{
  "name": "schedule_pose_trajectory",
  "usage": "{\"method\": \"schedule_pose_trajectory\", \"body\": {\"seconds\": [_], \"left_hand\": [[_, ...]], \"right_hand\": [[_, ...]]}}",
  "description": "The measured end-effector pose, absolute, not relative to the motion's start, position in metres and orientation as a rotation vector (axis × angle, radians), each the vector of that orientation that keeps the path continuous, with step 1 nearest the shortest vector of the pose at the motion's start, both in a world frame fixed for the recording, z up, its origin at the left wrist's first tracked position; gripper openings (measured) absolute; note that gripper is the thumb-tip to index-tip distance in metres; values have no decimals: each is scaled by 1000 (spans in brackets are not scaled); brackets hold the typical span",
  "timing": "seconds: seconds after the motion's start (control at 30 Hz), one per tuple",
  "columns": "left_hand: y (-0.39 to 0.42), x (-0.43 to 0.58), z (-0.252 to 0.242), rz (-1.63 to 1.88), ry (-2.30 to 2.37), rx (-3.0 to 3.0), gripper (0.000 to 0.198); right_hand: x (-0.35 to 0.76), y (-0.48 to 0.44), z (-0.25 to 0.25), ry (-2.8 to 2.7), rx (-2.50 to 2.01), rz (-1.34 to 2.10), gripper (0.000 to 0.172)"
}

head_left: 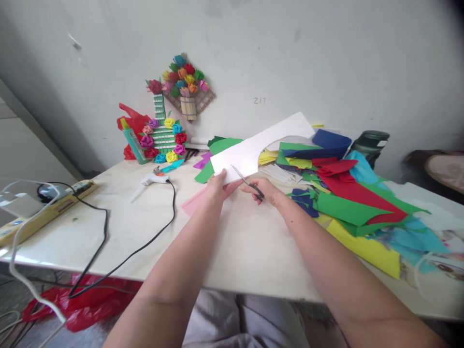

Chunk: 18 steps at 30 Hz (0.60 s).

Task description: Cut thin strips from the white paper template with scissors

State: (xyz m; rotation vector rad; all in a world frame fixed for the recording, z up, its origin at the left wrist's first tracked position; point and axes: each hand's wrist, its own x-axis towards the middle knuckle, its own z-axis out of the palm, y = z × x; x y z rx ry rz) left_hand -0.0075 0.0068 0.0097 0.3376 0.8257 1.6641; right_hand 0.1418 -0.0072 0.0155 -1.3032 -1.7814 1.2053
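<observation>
A large white sheet (250,149) with a curved cut-out on its right side is raised over the table. My left hand (218,186) pinches its lower left corner, thumb on top. My right hand (264,189) is closed around the black handles of a pair of scissors (246,181), whose blades lie across the sheet's lower part, pointing up and left. Under my left hand, a pink sheet (194,202) lies on the table. Green paper (206,173) shows behind the white sheet's left edge.
A glue gun (152,179) with a black cord lies left, near a power strip (61,205). Paper-flower crafts (165,137) and a glue bottle (134,142) stand behind. Coloured sheets (348,205) and a dark bottle (368,145) are on the right.
</observation>
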Motion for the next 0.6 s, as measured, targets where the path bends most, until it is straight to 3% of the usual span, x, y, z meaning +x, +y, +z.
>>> {"method": "schedule_pose_trajectory", "body": {"seconds": [0.6], "left_hand": [[6,-6,11,1612,872,316,44]], "right_hand": [[144,9,1,-1847,-1396,1027,43]]}}
